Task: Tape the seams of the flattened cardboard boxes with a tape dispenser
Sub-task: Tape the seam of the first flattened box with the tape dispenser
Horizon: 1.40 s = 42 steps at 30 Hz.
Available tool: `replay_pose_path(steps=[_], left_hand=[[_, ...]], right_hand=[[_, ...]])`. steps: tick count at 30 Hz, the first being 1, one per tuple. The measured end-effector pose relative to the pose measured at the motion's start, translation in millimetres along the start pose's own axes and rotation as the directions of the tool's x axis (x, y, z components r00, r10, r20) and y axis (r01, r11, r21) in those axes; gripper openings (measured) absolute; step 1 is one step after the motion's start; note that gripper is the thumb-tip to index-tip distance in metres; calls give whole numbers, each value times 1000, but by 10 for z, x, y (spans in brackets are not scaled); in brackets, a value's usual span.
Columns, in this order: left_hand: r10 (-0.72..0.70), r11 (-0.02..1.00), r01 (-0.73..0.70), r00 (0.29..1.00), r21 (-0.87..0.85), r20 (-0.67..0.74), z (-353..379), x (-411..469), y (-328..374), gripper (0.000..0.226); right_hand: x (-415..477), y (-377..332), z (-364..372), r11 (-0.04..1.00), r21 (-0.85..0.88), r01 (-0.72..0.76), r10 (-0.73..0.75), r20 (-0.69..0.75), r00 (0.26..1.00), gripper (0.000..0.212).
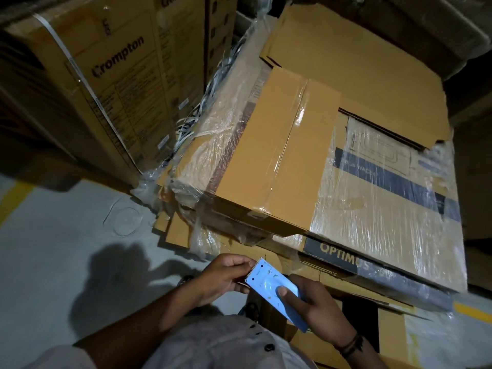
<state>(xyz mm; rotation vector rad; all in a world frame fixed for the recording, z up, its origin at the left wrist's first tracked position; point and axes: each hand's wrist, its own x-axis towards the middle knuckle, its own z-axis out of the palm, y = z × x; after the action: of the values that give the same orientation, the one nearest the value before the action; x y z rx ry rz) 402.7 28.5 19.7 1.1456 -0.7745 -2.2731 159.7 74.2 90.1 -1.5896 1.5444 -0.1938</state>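
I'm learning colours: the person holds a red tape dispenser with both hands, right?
Not red: the head view shows a blue tape dispenser, held by the left hand and the right hand.

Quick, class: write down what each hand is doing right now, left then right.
Left hand: closed, pinching the toothed end of the blue tape dispenser.
Right hand: closed round the dispenser's other end, thumb on top.

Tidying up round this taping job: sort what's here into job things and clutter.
Job: blue tape dispenser, pinched by left hand and gripped by right hand; taped cardboard box; flattened cardboard behind it.
Lying about: Crompton cartons; shrink-wrapped Optimus carton; strap loop on floor.
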Motion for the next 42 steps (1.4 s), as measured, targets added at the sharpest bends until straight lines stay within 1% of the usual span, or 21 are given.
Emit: replay_pose_path(steps=[4,6,8,12,15,16,18,19,20,22,23,24,26,27,28,31,33,35,37,40,42], left_hand=[[42,998,-42,999,41,3,-73,-38,48,19],[72,992,-69,997,107,-20,-130,-37,75,17],[123,975,-112,991,193,-45,-189,-10,102,16],[271,904,-204,953,375,-135,-258,57,226,15],[406,812,-266,897,519,-176,-288,81,374,11],[440,793,-289,880,536,-177,-283,90,425,11],[504,762,-338,845,552,-179,-276,124,525,11],[539,750,-347,814,563,-217,-306,138,589,11],[571,745,-336,768,576,-291,-396,150,667,11],[625,732,-287,643,618,-442,-704,147,848,13],[651,711,-275,605,647,-458,-878,139,942,15],[674,677,-274,603,683,-427,-1019,129,1023,18],[697,611,-285,637,738,-331,-1138,168,1102,21],[705,591,-287,637,753,-311,-1137,210,1107,22],[716,583,-289,624,760,-312,-1127,263,1090,22],[757,576,-303,549,759,-354,-1055,401,995,21],[770,570,-313,526,760,-361,-1019,447,902,22],[788,538,-300,512,787,-343,-972,466,816,23],[810,485,-230,483,844,-333,-938,488,772,24],[839,399,-59,425,915,-339,-892,515,759,21],[846,380,6,402,925,-350,-858,547,768,19]], right_hand=[[5,-71,40,997,77,10,-9,-4,1000,55],[16,-108,61,996,89,13,-12,-7,1000,48],[39,-139,90,997,74,21,-19,-27,999,45],[151,-199,123,1000,-18,10,-12,-103,995,52],[252,-256,39,994,-105,1,-13,-112,994,56],[284,-292,-11,990,-138,19,-35,-117,993,53],[352,-377,-157,973,-224,55,-90,-147,985,37],[384,-404,-241,962,-267,63,-112,-172,979,34],[404,-405,-333,950,-306,57,-125,-206,970,37],[391,-301,-523,929,-369,23,-132,-274,952,46],[374,-222,-615,925,-380,3,-122,-290,949,47],[362,-160,-700,922,-388,-17,-106,-294,950,46],[399,-103,-852,902,-430,-46,-84,-278,957,43],[444,-98,-908,884,-463,-59,-77,-270,960,43],[497,-93,-946,872,-484,-77,-64,-268,961,45],[635,-31,-1022,844,-521,-130,-26,-282,959,55],[692,29,-1061,826,-546,-140,-11,-263,965,60],[716,74,-1075,825,-546,-145,7,-247,969,59],[718,83,-1076,827,-542,-150,29,-226,974,55],[719,104,-1054,840,-514,-173,70,-212,975,46],[744,126,-1041,843,-505,-184,85,-213,973,44]])
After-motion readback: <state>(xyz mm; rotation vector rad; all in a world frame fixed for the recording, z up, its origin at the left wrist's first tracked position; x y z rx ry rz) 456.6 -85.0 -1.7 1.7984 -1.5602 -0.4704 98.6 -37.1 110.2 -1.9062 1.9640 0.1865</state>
